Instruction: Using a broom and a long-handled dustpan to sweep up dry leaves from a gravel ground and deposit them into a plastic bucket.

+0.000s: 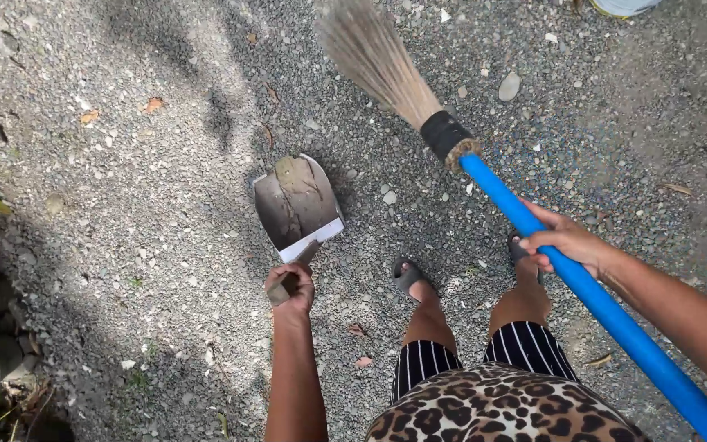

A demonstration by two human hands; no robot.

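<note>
A: Quick count. How many hands do we have?

B: Two. Our left hand (290, 286) is fisted tight round the short wooden handle of one dustpan (297, 206). Our right hand (564, 241) is wrapped round the blue pole of one broom (484, 176), fingers closed over it, about a third of the way up from the bristles.

A: Where do the two tools sit?

B: The dustpan is low over the gravel ground (124, 213), just ahead of our left fist, its open mouth pointing away from us; we cannot tell if it touches the ground. One big dry leaf (294, 176) lies inside it, maybe more under it, hard to tell. The broom runs slanted from lower right to upper middle, with its tan bristle fan (370, 53) blurred and well beyond the dustpan, off to its right.

A: Binding on the broom?

B: One black wrap (445, 135) where bristles meet pole.

A: Feet?

B: Two, in dark sandals (409, 277), between the dustpan and the pole. Striped shorts and a leopard-print top show below.

A: Loose stuff on the ground?

B: We count about three orange-brown leaves at upper left, two small ones near our left forearm, one pale flat stone (509, 85) right of the bristles. Rocks and plants along the left edge, too dark to count.
</note>
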